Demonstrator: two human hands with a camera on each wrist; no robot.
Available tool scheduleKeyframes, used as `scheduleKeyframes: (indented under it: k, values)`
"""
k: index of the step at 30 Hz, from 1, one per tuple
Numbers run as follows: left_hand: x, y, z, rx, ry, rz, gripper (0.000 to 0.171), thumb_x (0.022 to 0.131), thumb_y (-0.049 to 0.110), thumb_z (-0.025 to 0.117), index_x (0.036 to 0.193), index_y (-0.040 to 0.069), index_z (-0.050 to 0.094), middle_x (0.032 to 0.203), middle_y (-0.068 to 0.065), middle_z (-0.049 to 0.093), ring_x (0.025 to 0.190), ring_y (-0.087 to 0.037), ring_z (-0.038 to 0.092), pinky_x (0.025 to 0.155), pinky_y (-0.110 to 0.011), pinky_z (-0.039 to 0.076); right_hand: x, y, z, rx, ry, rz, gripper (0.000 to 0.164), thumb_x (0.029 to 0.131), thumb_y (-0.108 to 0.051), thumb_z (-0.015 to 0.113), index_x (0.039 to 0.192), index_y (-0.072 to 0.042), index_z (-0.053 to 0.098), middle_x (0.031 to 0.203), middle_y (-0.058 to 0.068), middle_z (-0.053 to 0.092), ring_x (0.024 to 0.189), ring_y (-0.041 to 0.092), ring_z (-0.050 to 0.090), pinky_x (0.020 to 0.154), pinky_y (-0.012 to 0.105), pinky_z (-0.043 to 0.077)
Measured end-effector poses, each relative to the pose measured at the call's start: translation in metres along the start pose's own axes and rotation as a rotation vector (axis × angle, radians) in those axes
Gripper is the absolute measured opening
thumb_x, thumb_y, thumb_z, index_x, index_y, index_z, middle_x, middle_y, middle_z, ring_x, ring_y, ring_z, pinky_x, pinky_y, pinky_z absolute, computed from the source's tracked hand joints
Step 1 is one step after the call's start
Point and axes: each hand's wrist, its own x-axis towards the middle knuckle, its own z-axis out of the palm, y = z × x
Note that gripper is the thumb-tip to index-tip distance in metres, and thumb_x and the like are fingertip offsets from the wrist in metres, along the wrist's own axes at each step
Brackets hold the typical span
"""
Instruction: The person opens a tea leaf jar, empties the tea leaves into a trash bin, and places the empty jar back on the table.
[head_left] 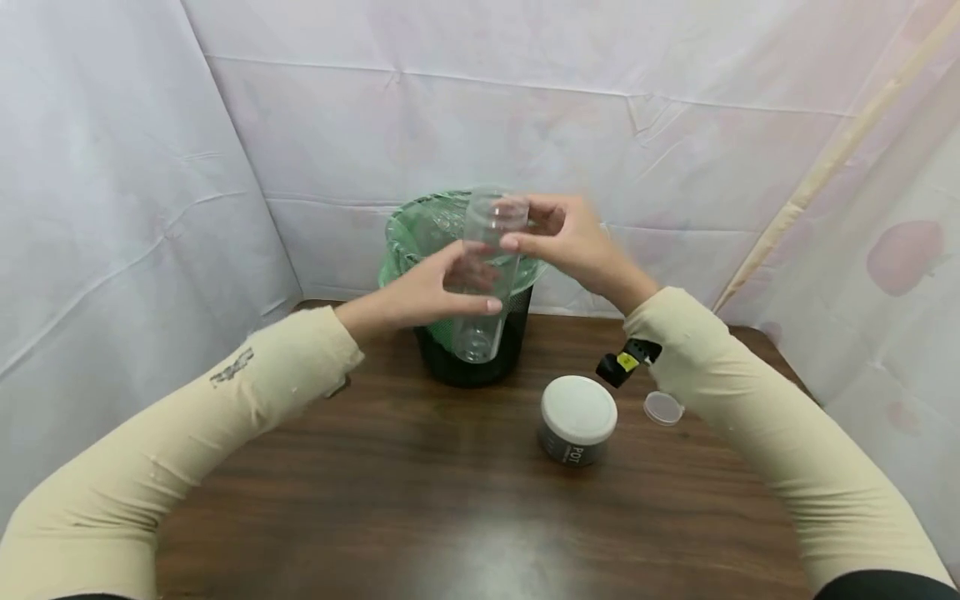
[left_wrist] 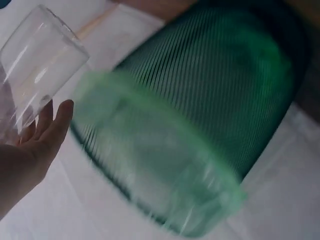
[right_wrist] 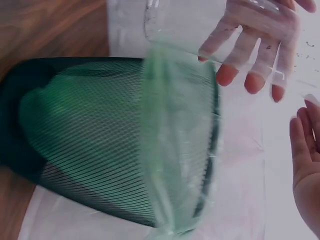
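Observation:
A tall clear plastic jar [head_left: 480,337] stands slightly tilted in the air before a black mesh waste bin [head_left: 513,333] lined with a green bag [head_left: 420,233]. My left hand [head_left: 431,292] holds the jar around its middle, thumb on the near side, fingers behind. Those fingers show through the clear wall in the right wrist view. Near the jar's top, my right hand [head_left: 566,237] grips it between thumb and fingers. In the left wrist view the base end of the jar [left_wrist: 45,55] points toward the bin's side.
A tub [head_left: 577,412] with a white lid and a dark label stands on the brown wooden table [head_left: 420,483], nearer than the bin. To its right lies a small clear round lid [head_left: 663,408]. Pale cloth curtains [head_left: 525,125] hang behind and at both sides.

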Motion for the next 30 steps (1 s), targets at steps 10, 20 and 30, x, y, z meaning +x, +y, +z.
scheduleKeyframes:
  k: [10,20,30]
  values:
    - [-0.02,-0.05,0.029,-0.13,-0.035,0.044,0.069,0.084,0.005,0.072,0.143,0.011,0.038,0.127,-0.014,0.055,0.117,-0.027,0.053,0.092,-0.037,0.047,-0.033,0.028,0.018,-0.151,-0.115,0.048,0.051,0.078,0.003,0.073,0.126,0.007,0.056,0.117,0.019,0.063,0.105,0.021,0.062,0.086,0.038,0.051]
    - [-0.035,-0.099,0.051,-0.198,-0.019,-0.005,0.072,0.077,-0.002,0.075,0.14,0.0,0.038,0.128,-0.019,0.055,0.116,-0.031,0.054,0.089,-0.039,0.049,-0.053,0.072,0.04,-0.105,-0.181,0.129,0.055,0.076,0.002,0.077,0.126,0.007,0.056,0.112,0.016,0.066,0.103,0.022,0.064,0.085,0.038,0.052]
    - [-0.044,-0.141,0.065,-0.157,-0.022,0.0,0.074,0.071,-0.003,0.079,0.135,-0.003,0.041,0.128,-0.017,0.055,0.112,-0.026,0.055,0.089,-0.037,0.048,-0.069,0.107,0.059,-0.092,-0.203,0.179,0.059,0.075,0.001,0.078,0.128,0.006,0.055,0.114,0.018,0.065,0.104,0.024,0.063,0.083,0.036,0.053]
